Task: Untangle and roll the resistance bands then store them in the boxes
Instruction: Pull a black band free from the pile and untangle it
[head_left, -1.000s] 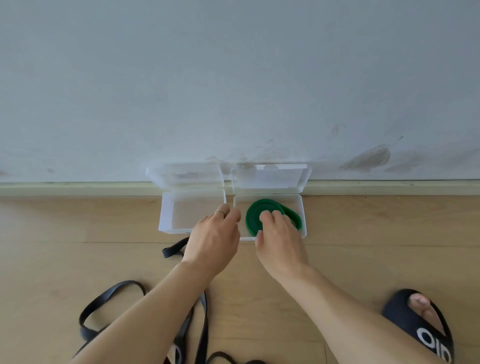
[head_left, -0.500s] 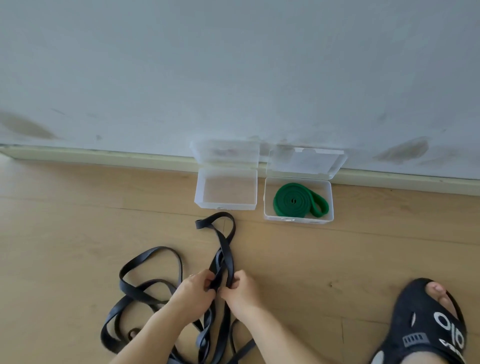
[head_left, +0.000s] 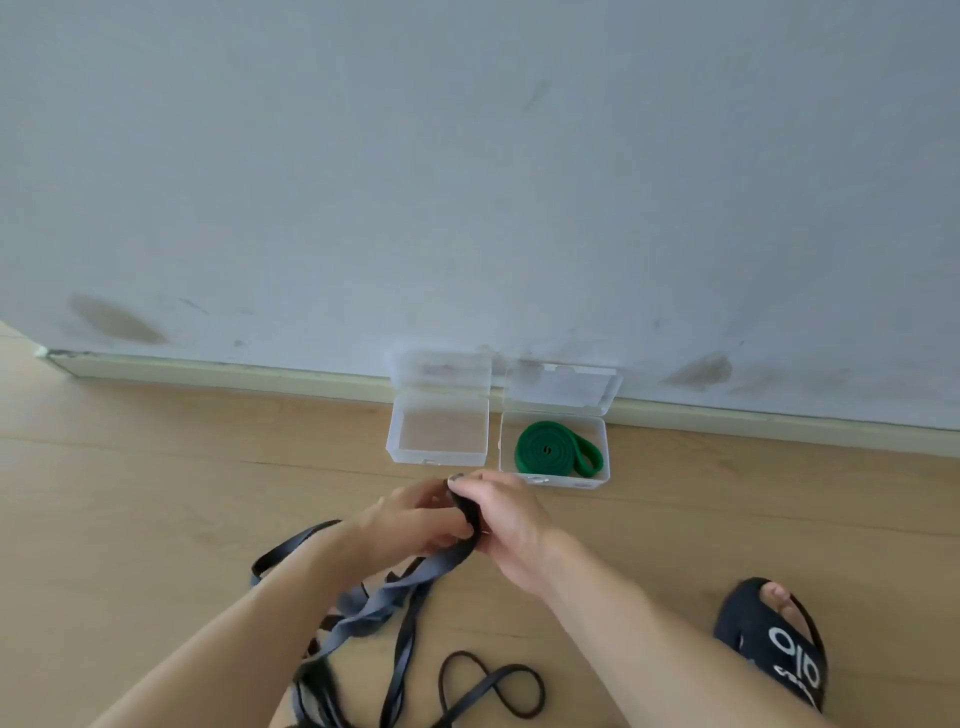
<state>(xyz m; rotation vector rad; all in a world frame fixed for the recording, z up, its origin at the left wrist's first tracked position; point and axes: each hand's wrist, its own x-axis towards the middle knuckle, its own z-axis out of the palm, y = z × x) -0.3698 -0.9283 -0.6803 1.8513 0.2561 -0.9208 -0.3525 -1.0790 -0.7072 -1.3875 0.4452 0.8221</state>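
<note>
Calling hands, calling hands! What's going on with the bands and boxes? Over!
Left hand and right hand both gripping the black band, rolling one end. Green band coiled in right box; left box open, empty. Nothing blocking.

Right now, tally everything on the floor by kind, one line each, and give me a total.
Clear plastic boxes, lids open: 2, the left box with nothing in it, the right box holding a band
Green resistance band, rolled: 1
Black resistance band, tangled, one end held by both hands: at least 1; the tangle hides any more
Black slipper, on a foot: 1
Total: 5
</note>
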